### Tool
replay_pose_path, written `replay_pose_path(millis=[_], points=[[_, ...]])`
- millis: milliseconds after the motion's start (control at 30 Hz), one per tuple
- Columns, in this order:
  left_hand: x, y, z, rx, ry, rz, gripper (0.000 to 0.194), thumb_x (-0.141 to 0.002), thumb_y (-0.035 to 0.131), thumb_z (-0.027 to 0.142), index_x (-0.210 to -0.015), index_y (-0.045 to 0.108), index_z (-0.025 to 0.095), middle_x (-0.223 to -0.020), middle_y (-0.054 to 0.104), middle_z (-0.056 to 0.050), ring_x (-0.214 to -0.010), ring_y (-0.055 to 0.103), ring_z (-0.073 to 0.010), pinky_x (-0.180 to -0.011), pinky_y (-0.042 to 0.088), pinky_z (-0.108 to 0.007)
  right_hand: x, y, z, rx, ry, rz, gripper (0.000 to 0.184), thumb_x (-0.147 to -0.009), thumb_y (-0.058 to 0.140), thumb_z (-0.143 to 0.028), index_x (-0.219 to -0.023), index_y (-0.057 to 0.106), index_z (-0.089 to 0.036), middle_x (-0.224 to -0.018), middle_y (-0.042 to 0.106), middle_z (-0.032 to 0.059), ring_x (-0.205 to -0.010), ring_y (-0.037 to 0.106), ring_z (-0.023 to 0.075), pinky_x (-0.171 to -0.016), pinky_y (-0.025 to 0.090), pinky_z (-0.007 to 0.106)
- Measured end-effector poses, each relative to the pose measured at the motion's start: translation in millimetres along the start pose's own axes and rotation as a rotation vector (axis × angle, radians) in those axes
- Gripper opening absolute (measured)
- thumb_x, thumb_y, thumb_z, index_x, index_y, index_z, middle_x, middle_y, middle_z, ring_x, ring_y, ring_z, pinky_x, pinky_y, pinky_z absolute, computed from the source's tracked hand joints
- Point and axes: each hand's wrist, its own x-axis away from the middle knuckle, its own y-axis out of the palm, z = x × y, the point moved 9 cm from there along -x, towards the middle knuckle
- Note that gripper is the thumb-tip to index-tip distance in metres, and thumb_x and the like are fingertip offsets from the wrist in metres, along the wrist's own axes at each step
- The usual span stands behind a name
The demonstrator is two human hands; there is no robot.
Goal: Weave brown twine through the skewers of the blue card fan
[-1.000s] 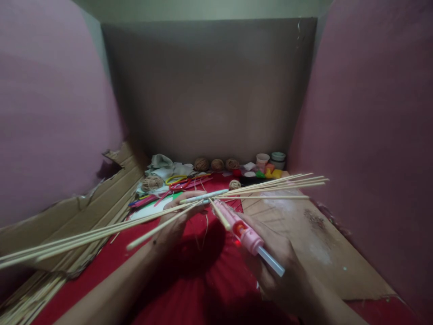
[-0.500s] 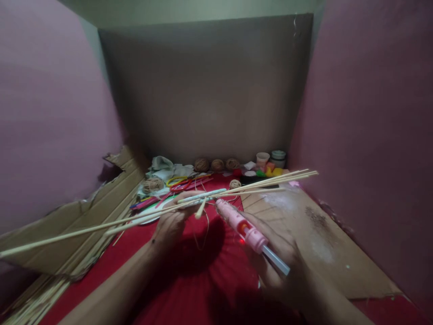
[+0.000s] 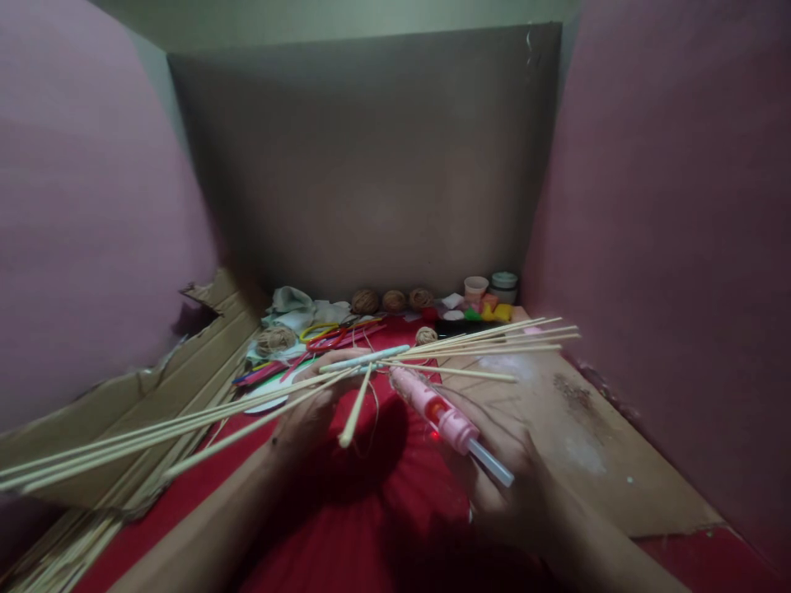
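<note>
My left hand [image 3: 318, 403] is closed around the middle of a bundle of thin pale sticks [image 3: 203, 420], which fan out to the left, to the right and toward me. A light blue piece [image 3: 371, 359] lies across the sticks where they meet; its kind is unclear. In my right hand [image 3: 494, 445] is a pink hot glue gun [image 3: 436, 408], a clear glue stick [image 3: 491, 463] poking from its rear and a small red light glowing on it. The glue gun's nozzle points at the sticks' crossing, close to it; whether it touches I cannot tell. A strand of twine hangs beneath.
Twine balls [image 3: 394, 301], scissors [image 3: 325, 336] and a pale cloth [image 3: 292, 306] lie at the back on a red cloth [image 3: 346, 527]. A cup [image 3: 475, 290] and a lidded jar [image 3: 504, 287] stand back right. Cardboard [image 3: 574, 445] lies right; torn cardboard [image 3: 179, 371] leans left.
The bundle has turned in my left hand, so its sticks show more spread and one points further toward me. The glue gun has shifted slightly left along with the whole view.
</note>
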Motion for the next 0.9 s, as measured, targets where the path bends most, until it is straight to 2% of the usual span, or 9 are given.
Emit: replay_pose_path(millis=[133,267,367,467,633,767,900], points=[[3,10.9,-2,-0.013,-0.017,-0.062,0.019,-0.073,0.066,0.019,-0.092,0.069,0.022,-0.087,0.072,-0.004,-0.081,0.065,-0.021,-0.074,0.052,-0.03,-1,-1,-1,0.016,-0.006,0.031,0.039,-0.083,0.047,-0.011,-0.122,0.051,-0.013,-0.115,0.063,0.0122,-0.107,0.058,0.0219,-0.094,0.049,0.037],[3,12.8,-7,-0.055,0.027,-0.117,0.02,-0.078,0.06,0.019,-0.096,0.068,0.022,-0.088,0.071,-0.004,-0.078,0.065,-0.0203,-0.075,0.051,-0.032,-6,-2,-6,-0.022,-0.035,0.042,0.036,-0.084,0.044,-0.01,-0.118,0.053,-0.013,-0.113,0.064,0.0117,-0.106,0.06,0.0211,-0.092,0.05,0.035],[-1,13.6,-12,-0.092,0.029,-0.179,0.017,-0.075,0.063,0.018,-0.089,0.07,0.024,-0.088,0.071,-0.004,-0.079,0.065,-0.0215,-0.077,0.051,-0.033,-7,-1,-2,-0.044,0.015,0.048,0.033,-0.085,0.045,-0.013,-0.117,0.054,-0.016,-0.105,0.067,0.0093,-0.092,0.064,0.0196,-0.078,0.055,0.031],[-4,11.0,-18,0.06,0.005,-0.167,0.015,-0.076,0.061,0.022,-0.088,0.071,0.022,-0.095,0.07,-0.005,-0.086,0.064,-0.0235,-0.078,0.051,-0.034,-6,-1,2,-0.037,0.048,0.071,0.032,-0.086,0.046,-0.017,-0.117,0.053,-0.018,-0.094,0.069,0.0066,-0.075,0.066,0.0175,-0.065,0.055,0.029],[-4,12.2,-29,0.253,-0.035,-0.16,0.021,-0.075,0.062,0.026,-0.093,0.071,0.02,-0.095,0.07,-0.007,-0.088,0.064,-0.0275,-0.079,0.051,-0.041,-8,-6,-7,-0.016,-0.055,0.08,0.037,-0.084,0.046,-0.014,-0.119,0.053,-0.021,-0.099,0.069,0.0058,-0.091,0.065,0.0193,-0.079,0.055,0.029],[-2,13.5,-29,0.372,-0.069,-0.163,0.02,-0.072,0.065,0.023,-0.09,0.072,0.019,-0.094,0.071,-0.008,-0.088,0.064,-0.0264,-0.079,0.05,-0.038,-8,-11,-10,-0.017,-0.104,0.067,0.043,-0.081,0.049,-0.012,-0.123,0.05,-0.022,-0.101,0.069,0.0034,-0.092,0.066,0.0171,-0.078,0.055,0.026],[-2,13.6,-25,0.5,-0.115,-0.156,0.021,-0.072,0.066,0.021,-0.091,0.072,0.014,-0.093,0.072,-0.01,-0.084,0.065,-0.0245,-0.074,0.051,-0.035,-8,-10,-10,0.025,-0.128,0.012,0.045,-0.081,0.047,-0.011,-0.126,0.048,-0.017,-0.115,0.064,0.0089,-0.106,0.06,0.0205,-0.088,0.052,0.033]])
